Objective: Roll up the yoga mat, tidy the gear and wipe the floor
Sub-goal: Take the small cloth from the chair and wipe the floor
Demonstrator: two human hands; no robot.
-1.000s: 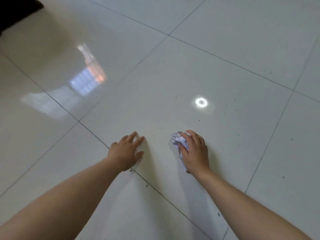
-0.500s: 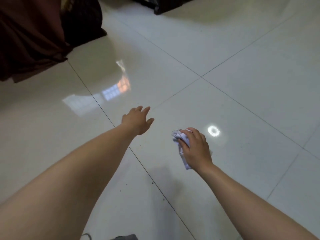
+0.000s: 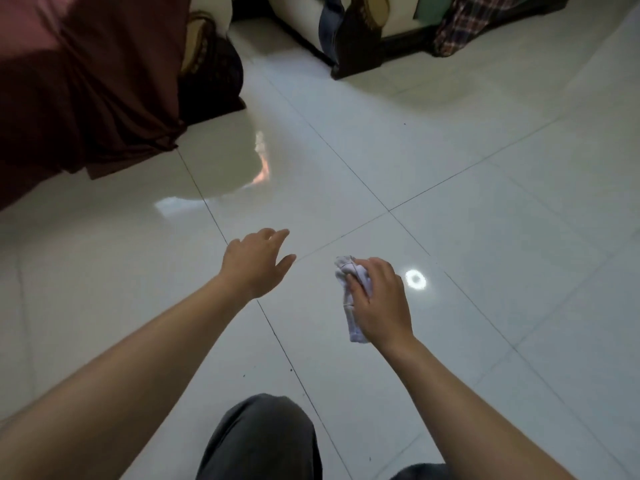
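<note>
My right hand (image 3: 379, 299) grips a crumpled white cloth (image 3: 353, 299), which hangs from the fist above the glossy white tiled floor (image 3: 485, 237). My left hand (image 3: 258, 261) is held out in the air to the left of it, fingers apart and holding nothing. Both hands are lifted off the floor. No yoga mat is in view.
A dark red fabric-covered piece of furniture (image 3: 79, 84) fills the upper left. A dark bag (image 3: 211, 71) leans beside it. At the top stands a dark-based sofa (image 3: 377, 46) with a plaid cloth (image 3: 467, 19). My grey-trousered knee (image 3: 263, 438) shows at the bottom.
Both hands have lifted off the floor, the right one still holding the cloth. The view has risen and tilted forward, bringing the furniture and my knee into sight.
</note>
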